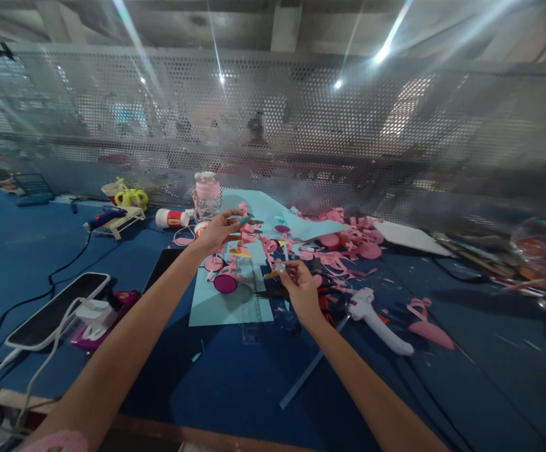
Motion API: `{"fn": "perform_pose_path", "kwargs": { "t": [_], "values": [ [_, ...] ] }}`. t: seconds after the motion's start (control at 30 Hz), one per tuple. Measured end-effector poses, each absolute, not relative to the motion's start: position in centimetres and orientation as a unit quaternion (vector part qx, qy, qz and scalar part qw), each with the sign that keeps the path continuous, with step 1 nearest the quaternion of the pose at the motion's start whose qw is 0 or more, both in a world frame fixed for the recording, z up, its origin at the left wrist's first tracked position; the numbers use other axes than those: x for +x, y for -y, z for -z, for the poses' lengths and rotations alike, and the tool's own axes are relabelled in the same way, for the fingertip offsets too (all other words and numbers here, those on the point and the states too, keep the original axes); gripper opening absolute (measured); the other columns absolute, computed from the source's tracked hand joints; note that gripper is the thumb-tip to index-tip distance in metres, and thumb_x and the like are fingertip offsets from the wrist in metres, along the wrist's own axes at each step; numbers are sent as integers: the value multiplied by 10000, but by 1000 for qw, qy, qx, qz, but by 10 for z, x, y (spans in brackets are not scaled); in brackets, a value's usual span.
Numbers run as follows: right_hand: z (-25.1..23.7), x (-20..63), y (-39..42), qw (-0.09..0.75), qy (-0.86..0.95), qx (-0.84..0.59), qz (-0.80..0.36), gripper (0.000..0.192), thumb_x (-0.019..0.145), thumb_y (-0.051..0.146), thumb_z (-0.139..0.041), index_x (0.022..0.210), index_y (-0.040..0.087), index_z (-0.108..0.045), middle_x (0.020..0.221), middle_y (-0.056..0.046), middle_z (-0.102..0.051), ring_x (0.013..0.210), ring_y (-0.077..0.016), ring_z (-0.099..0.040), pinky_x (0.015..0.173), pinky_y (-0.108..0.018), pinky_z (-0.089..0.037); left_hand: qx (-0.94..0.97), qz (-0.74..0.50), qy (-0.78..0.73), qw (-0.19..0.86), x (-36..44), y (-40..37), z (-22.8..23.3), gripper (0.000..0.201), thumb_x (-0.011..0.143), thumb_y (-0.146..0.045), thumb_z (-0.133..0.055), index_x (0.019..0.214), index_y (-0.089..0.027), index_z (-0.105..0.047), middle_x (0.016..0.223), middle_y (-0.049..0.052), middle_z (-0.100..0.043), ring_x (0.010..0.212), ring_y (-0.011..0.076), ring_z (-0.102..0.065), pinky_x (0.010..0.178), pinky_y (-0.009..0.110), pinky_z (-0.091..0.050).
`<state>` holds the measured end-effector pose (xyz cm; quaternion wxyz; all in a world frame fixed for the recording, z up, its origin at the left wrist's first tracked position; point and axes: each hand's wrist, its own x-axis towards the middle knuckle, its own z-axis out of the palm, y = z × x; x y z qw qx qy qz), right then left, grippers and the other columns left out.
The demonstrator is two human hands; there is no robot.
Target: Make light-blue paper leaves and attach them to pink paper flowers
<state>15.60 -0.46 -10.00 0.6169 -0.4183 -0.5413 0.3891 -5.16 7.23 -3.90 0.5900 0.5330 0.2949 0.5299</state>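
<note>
My left hand [220, 231] is raised over the light blue paper [204, 311], thumb and fingers closed on a small teal piece [246, 220]. A pink cut-out figure lies close beyond those fingertips. To the right, my right hand [301, 290] pinches a small pale bit [280, 267] too small to name. Dark scissor blades [273, 294] lie beneath that hand, their handles partly hidden. On the paper between my hands are a purple disc [225, 284], yellow scraps [240, 253] and a clear ruler [252, 329].
Pink scraps [348, 242] are heaped at the back right. A white glue gun [381, 326] and a clear glue stick [306, 375] lie right of centre. A phone [58, 311] and charger [96, 312] sit left; a jar [207, 191] stands behind. A perforated metal screen [320, 132] closes the back.
</note>
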Motion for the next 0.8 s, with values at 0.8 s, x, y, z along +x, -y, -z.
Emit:
{"fn": "perform_pose_path", "kwargs": {
  "t": [0.8],
  "values": [
    [100,155,1,678,407,-307,-529,251,604,306,-723,770,245,-546,761,52,-604,758,-110,-595,785,-305,-472,571,-547,-426,439,-49,-99,80,326,640,-266,-698,862,-135,-499,672,-13,-583,582,94,-590,602,250,-480]
  ]
}}
